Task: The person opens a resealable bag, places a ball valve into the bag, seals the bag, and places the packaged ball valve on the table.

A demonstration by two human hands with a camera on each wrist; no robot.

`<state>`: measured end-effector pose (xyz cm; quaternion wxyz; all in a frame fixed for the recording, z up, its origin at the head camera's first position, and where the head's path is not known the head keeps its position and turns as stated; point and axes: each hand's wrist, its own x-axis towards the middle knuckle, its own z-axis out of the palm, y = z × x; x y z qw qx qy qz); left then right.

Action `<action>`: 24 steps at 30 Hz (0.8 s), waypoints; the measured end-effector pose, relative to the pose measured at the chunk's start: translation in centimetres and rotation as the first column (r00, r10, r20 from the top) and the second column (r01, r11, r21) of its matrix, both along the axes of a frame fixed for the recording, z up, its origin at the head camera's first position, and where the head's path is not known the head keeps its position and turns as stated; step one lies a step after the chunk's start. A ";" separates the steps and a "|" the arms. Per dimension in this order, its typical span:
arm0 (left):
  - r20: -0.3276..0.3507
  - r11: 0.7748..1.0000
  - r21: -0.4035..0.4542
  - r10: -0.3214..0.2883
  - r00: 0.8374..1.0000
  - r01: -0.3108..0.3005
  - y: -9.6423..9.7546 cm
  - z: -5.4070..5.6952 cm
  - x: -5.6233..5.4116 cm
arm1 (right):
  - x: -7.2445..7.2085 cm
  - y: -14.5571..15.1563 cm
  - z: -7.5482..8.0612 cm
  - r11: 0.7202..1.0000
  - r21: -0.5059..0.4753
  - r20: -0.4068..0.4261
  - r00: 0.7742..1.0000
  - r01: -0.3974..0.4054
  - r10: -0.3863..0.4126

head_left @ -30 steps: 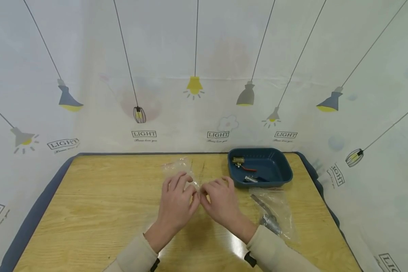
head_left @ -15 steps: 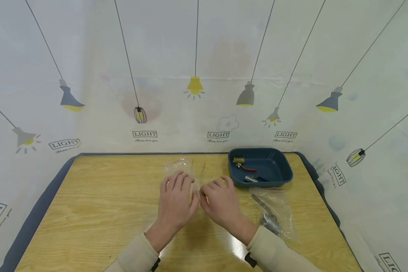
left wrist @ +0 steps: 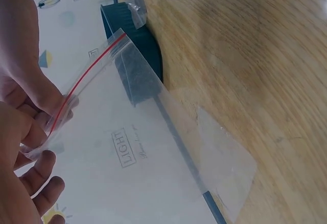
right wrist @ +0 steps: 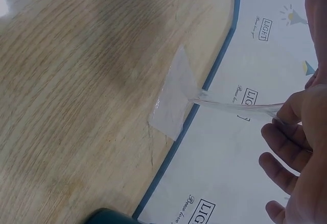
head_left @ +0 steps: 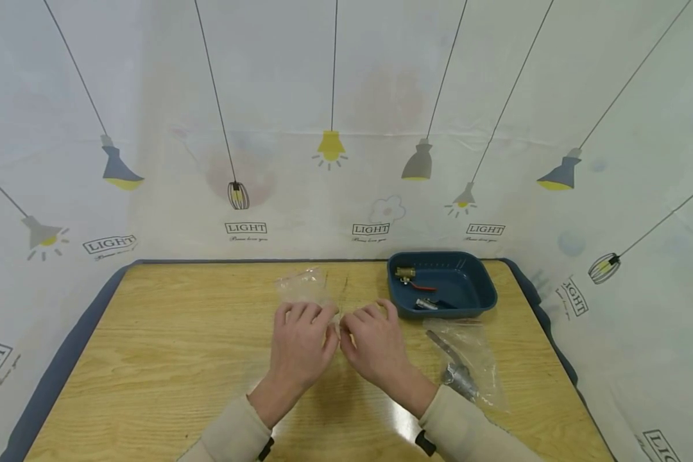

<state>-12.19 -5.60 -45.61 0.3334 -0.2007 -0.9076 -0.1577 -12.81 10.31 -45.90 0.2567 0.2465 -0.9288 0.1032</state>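
Over the middle of the table, a clear zip-lock bag (left wrist: 127,116) with a red seal strip hangs from both hands. My left hand (head_left: 300,346) pinches its sealed edge between thumb and fingers; in the left wrist view those fingertips lie beside the red strip. Close at its right, thumb tip near thumb tip, my right hand (head_left: 375,343) pinches the same edge. In the right wrist view the bag is seen edge-on, reaching from the fingers of the right hand (right wrist: 301,147). Nothing shows inside it. A second clear bag (head_left: 305,285) lies flat just beyond the hands.
A dark blue basin (head_left: 462,289) at the back right holds a brass ball valve (head_left: 405,274) with a red lever and a small silver fitting (head_left: 426,304). In front lies a clear bag (head_left: 479,359) containing a metal part (head_left: 461,378) with a long handle. A printed curtain (head_left: 300,83) borders the table.
My left fingers rose slightly, then drew down and back, uncovering more of the flat bag behind them. The right hand keeps nearly the same place.
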 end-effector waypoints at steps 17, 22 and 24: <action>0.006 0.999 0.034 -0.013 1.000 0.013 0.4 0.1 0.1 | 0.1 -0.2 -0.2 1.000 -0.012 -0.020 1.000 0.007 -0.007; 0.115 0.995 0.080 0.048 0.992 -0.058 0.5 0.2 0.5 | 0.0 -0.2 -0.1 0.999 -0.036 -0.047 0.999 0.000 -0.002; 0.177 0.989 0.105 0.083 0.981 -0.103 0.5 0.1 0.5 | 0.0 -0.2 0.0 0.999 -0.048 -0.051 0.999 0.000 -0.003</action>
